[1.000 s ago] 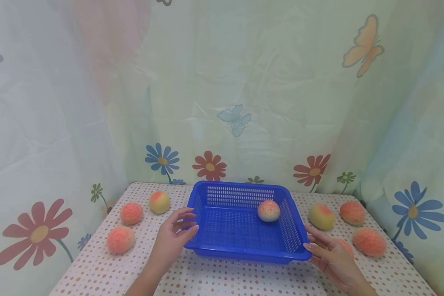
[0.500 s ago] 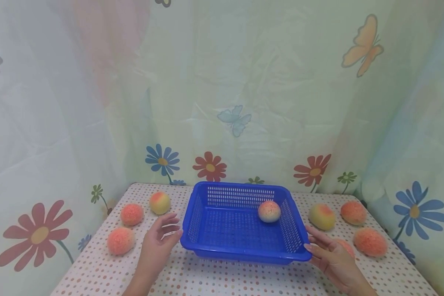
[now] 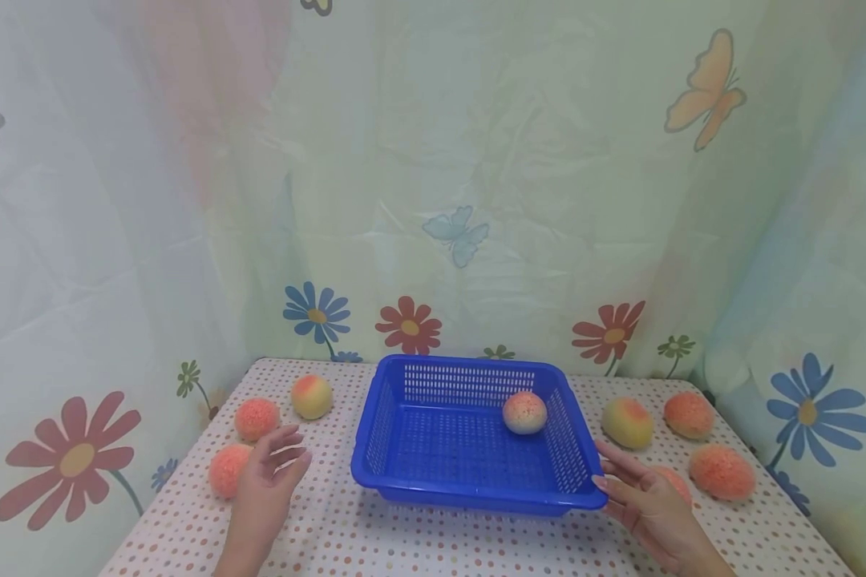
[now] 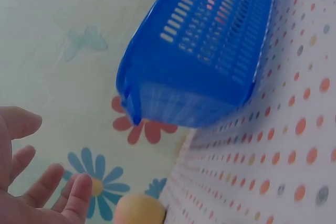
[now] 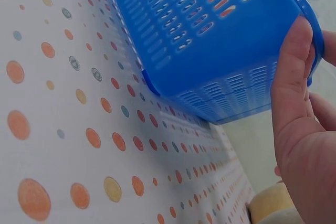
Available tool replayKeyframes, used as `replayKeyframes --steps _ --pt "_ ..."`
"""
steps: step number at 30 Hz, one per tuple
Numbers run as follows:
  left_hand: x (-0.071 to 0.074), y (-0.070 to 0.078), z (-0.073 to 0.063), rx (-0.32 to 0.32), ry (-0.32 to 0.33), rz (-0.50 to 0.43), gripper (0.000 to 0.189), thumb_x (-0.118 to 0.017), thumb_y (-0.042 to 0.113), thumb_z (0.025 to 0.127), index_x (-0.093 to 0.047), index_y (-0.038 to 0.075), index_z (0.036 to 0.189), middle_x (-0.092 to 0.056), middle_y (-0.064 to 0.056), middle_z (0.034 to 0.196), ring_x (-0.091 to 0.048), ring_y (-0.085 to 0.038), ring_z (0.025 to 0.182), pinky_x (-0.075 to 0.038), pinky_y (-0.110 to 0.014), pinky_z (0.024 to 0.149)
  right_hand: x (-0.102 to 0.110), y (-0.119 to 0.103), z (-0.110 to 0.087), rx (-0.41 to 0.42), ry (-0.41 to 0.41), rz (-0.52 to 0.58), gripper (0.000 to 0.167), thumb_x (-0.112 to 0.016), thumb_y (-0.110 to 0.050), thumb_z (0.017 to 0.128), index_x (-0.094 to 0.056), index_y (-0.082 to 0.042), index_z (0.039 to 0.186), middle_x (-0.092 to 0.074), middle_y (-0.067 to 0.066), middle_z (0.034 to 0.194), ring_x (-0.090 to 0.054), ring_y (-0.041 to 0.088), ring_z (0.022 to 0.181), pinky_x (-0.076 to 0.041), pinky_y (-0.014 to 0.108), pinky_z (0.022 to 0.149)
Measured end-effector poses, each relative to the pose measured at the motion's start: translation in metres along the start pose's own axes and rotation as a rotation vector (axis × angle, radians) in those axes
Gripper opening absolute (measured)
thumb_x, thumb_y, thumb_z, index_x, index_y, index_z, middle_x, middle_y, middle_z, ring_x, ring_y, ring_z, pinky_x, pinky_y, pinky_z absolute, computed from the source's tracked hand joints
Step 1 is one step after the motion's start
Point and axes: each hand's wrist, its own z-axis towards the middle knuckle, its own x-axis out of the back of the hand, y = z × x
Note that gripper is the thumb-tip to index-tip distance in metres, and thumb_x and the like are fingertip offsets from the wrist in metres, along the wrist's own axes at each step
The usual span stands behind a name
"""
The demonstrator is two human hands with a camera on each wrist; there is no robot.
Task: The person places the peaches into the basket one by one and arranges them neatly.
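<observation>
A blue plastic basket with slotted walls stands on the dotted tablecloth. One round, peach-like fruit, orange-red over cream, lies inside it toward the right wall. My right hand holds the basket's front right corner; in the right wrist view the thumb lies at the rim, with fingers beyond it. My left hand is off the basket, loosely spread and holding nothing. It overlaps the nearest left-hand orange-red fruit in the head view. Behind that fruit sits another orange-red one.
A yellow fruit with a red top lies at the back left. To the right of the basket are a yellow-green fruit and orange-red ones, one partly hidden behind my right hand. A flowered curtain surrounds the table.
My left hand has moved left, away from the basket's left rim to beside the left-hand fruits. The right hand and the basket have stayed in place.
</observation>
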Motion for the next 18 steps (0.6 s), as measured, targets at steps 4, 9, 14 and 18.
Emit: replayKeyframes --steps 4,9,14,18 --pt "0.013 -0.006 0.003 0.026 0.038 0.046 0.048 -0.064 0.016 0.102 -0.047 0.015 0.146 -0.053 -0.008 0.143 -0.055 -0.027 0.134 -0.049 -0.006 0.093 -0.001 0.000 0.000 -0.005 0.018 -0.003 0.044 -0.066 -0.016 0.100 -0.059 -0.043 0.134 -0.069 -0.005 0.119 -0.071 0.015 0.109 -0.061 0.035 0.097" --pt "0.025 -0.013 0.004 0.035 0.119 0.096 0.048 -0.065 0.018 0.101 -0.049 0.014 0.146 -0.055 -0.009 0.143 -0.055 -0.027 0.133 -0.041 0.005 0.085 -0.001 0.000 0.000 -0.009 0.014 -0.016 0.054 -0.065 -0.017 0.101 -0.049 -0.037 0.149 -0.068 -0.004 0.120 -0.070 0.016 0.110 -0.060 0.035 0.098" --pt "0.034 -0.019 0.004 0.037 0.217 0.142 0.047 -0.067 0.021 0.100 -0.053 0.012 0.143 -0.060 -0.011 0.140 -0.056 -0.015 0.125 -0.039 0.007 0.083 -0.003 -0.001 0.000 -0.012 0.022 -0.025 0.062 -0.065 -0.019 0.101 -0.040 -0.030 0.157 -0.067 -0.003 0.121 -0.070 0.017 0.110 -0.061 0.035 0.097" --pt "0.042 -0.025 0.006 0.045 0.274 0.166 0.049 -0.069 0.032 0.099 -0.055 0.013 0.142 -0.061 -0.011 0.139 -0.055 -0.014 0.124 -0.038 0.007 0.082 -0.003 -0.001 -0.001 -0.016 0.024 -0.023 0.055 -0.067 -0.019 0.101 -0.049 -0.035 0.151 -0.068 -0.004 0.120 -0.070 0.017 0.110 -0.061 0.035 0.098"
